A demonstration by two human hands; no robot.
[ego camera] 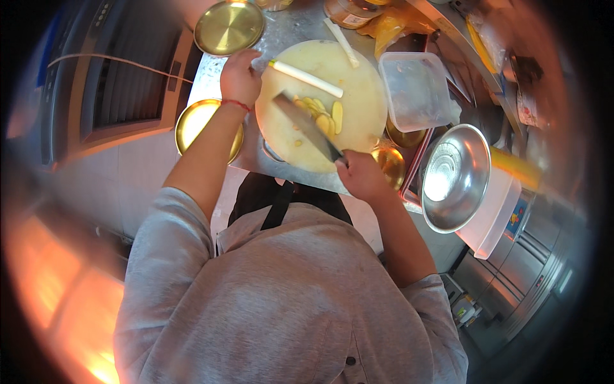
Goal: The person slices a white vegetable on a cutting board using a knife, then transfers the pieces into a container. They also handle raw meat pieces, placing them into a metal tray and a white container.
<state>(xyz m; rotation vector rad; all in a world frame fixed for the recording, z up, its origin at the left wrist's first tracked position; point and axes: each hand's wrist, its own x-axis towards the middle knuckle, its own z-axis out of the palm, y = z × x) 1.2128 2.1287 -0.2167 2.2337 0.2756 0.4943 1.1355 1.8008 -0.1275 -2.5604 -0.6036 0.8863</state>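
Observation:
My right hand (pixel 360 174) grips the handle of a cleaver (pixel 307 126), whose blade slants up and left over a round cutting board (pixel 357 125). Yellow slices (pixel 322 117), perhaps ginger or potato, lie in a small heap beside and partly beneath the blade. Above them a white leek or scallion stalk (pixel 307 78) lies across the board; a second pale stalk piece (pixel 341 43) rests over the far edge. At the board's left edge is my left hand (pixel 241 77), its fingers curled; whether it holds anything is hidden.
Gold-coloured round plates stand at the far left (pixel 229 28) and near left (pixel 201 126). Right of the board are a clear plastic container (pixel 415 91), a small golden bowl (pixel 389 165) and a large steel bowl (pixel 455 177). A yellow plastic bag (pixel 391 29) lies at the back.

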